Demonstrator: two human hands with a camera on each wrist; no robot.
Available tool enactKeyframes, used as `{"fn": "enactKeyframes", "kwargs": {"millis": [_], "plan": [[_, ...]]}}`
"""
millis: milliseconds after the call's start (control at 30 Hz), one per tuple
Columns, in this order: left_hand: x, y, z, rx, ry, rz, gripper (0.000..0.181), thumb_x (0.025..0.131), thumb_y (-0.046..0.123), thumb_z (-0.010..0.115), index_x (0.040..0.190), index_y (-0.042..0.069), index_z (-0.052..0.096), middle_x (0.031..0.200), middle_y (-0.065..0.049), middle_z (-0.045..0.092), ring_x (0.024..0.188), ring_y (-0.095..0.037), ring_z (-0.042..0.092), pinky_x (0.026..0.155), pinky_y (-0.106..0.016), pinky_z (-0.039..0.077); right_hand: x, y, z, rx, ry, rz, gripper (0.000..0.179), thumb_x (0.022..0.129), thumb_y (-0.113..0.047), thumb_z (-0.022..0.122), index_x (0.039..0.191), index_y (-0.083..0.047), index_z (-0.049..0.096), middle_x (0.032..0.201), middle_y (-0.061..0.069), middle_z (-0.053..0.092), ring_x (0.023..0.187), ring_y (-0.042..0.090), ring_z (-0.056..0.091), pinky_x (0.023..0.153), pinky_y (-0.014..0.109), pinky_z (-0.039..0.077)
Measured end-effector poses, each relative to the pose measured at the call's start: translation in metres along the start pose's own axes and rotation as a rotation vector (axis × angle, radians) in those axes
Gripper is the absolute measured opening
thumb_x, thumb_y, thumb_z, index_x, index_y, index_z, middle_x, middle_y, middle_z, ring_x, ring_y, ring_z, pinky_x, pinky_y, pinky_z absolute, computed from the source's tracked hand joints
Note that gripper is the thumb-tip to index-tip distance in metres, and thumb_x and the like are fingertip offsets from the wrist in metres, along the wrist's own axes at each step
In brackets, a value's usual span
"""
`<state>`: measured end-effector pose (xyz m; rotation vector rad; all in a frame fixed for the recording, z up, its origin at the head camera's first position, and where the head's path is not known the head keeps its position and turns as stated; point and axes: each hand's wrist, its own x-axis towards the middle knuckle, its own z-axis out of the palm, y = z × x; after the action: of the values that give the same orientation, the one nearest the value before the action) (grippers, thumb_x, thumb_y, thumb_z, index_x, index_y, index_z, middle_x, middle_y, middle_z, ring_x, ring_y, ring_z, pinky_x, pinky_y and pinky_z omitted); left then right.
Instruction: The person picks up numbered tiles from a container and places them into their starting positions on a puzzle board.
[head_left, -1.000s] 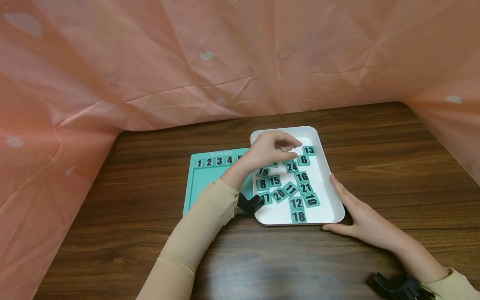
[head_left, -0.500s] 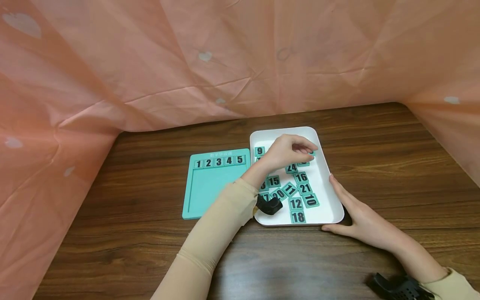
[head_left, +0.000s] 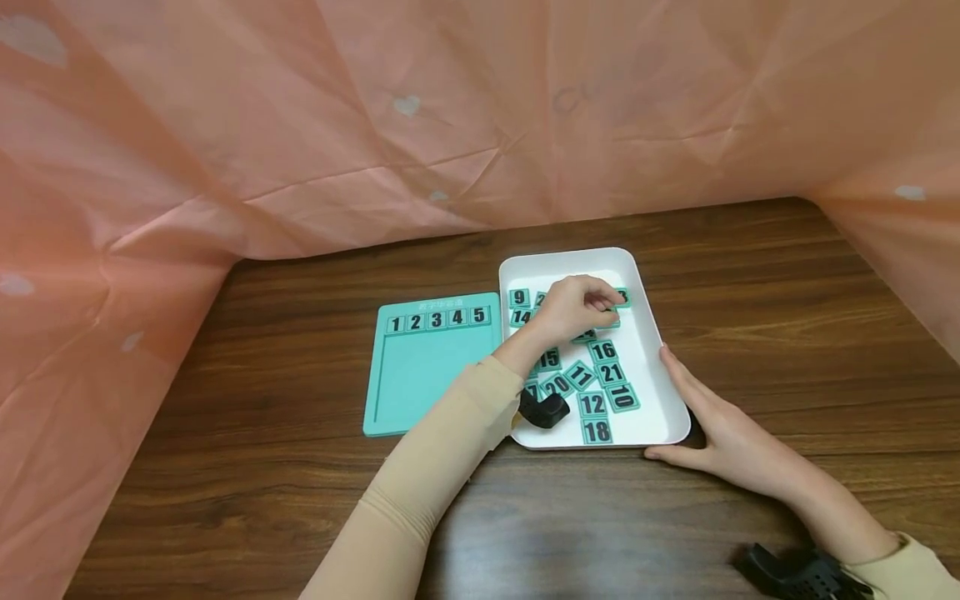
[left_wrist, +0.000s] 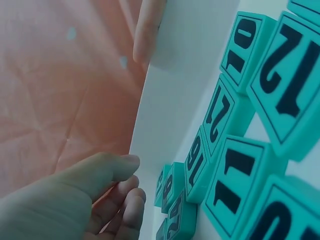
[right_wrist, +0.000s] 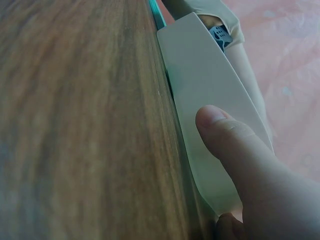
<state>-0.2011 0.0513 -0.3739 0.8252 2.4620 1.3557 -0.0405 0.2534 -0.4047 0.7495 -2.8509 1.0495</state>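
My left hand (head_left: 576, 310) hovers low over the far part of the white tray (head_left: 652, 417), its fingers loosely bent and its thumb apart from them. Nothing shows between the fingertips in the left wrist view. Close to them lie the 13 tile (head_left: 622, 297) and the 6 tile (left_wrist: 173, 184), both teal with black numbers. My right hand (head_left: 723, 433) braces the tray's near right corner, fingers straight along the side. Its thumb (right_wrist: 230, 137) presses flat on the tray's near wall. The left hand and wrist hide some tiles.
Left of the tray a teal frame board (head_left: 431, 375) lies on the wooden table (head_left: 247, 433), tiles 1 to 5 along its top row. More number tiles, such as 16 (head_left: 603, 350) and 18 (head_left: 597, 431), lie face up in the tray. A pink curtain (head_left: 480, 108) stands behind.
My left hand has moved right across the tray toward the 6 and 13 tiles, then drawn back slightly, uncovering the board's top row. The right hand stays at the tray corner.
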Motion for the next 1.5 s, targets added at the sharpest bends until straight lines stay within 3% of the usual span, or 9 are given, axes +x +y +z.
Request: {"fn": "enactKeyframes", "kwargs": {"millis": [333, 600, 967, 1267, 1500], "plan": [[-0.0010, -0.0043, 0.0028, 0.232, 0.008, 0.011, 0.032, 0.085, 0.011, 0.072, 0.117, 0.006, 0.067, 0.106, -0.004, 0.062, 0.094, -0.012, 0.054, 0.079, -0.010, 0.039, 0.0002, -0.0004, 0.0002, -0.012, 0.011, -0.014, 0.116, 0.073, -0.031, 0.084, 0.155, -0.014, 0.004, 0.157, 0.016, 0.015, 0.137, 0.010, 0.019, 0.097, 0.002, 0.014], [-0.0011, -0.0072, 0.0036, 0.238, -0.030, -0.017, 0.030, 0.084, 0.010, 0.073, 0.113, 0.006, 0.068, 0.101, -0.002, 0.061, 0.090, -0.011, 0.053, 0.076, -0.011, 0.038, 0.0001, 0.0003, 0.0006, -0.010, 0.007, -0.006, 0.115, 0.074, -0.031, 0.083, 0.155, -0.015, 0.003, 0.157, 0.016, 0.015, 0.137, 0.012, 0.021, 0.096, 0.002, 0.014], [-0.0022, -0.0073, 0.0033, 0.300, -0.001, -0.054, 0.036, 0.084, 0.012, 0.074, 0.118, 0.004, 0.065, 0.105, -0.005, 0.060, 0.091, -0.012, 0.052, 0.076, -0.013, 0.039, 0.0003, 0.0006, 0.0001, 0.011, -0.004, -0.001, 0.115, 0.075, -0.031, 0.082, 0.155, -0.016, 0.001, 0.157, 0.015, 0.013, 0.138, 0.013, 0.019, 0.096, 0.001, 0.013], [0.0003, -0.0092, 0.0045, 0.315, -0.034, -0.024, 0.029, 0.085, 0.010, 0.072, 0.113, 0.004, 0.067, 0.102, -0.003, 0.060, 0.090, -0.010, 0.052, 0.077, -0.012, 0.040, -0.0002, 0.0008, 0.0000, 0.012, -0.002, 0.001, 0.115, 0.075, -0.031, 0.082, 0.155, -0.016, 0.001, 0.157, 0.017, 0.014, 0.137, 0.016, 0.021, 0.096, 0.001, 0.014], [-0.0010, -0.0086, 0.0037, 0.255, -0.034, -0.020, 0.031, 0.082, 0.010, 0.073, 0.111, 0.004, 0.066, 0.099, -0.001, 0.057, 0.089, -0.010, 0.051, 0.075, -0.010, 0.039, 0.0001, 0.0019, 0.0009, -0.003, 0.008, -0.015, 0.116, 0.074, -0.030, 0.083, 0.155, -0.015, 0.002, 0.156, 0.017, 0.015, 0.137, 0.014, 0.021, 0.097, 0.002, 0.014]]}}
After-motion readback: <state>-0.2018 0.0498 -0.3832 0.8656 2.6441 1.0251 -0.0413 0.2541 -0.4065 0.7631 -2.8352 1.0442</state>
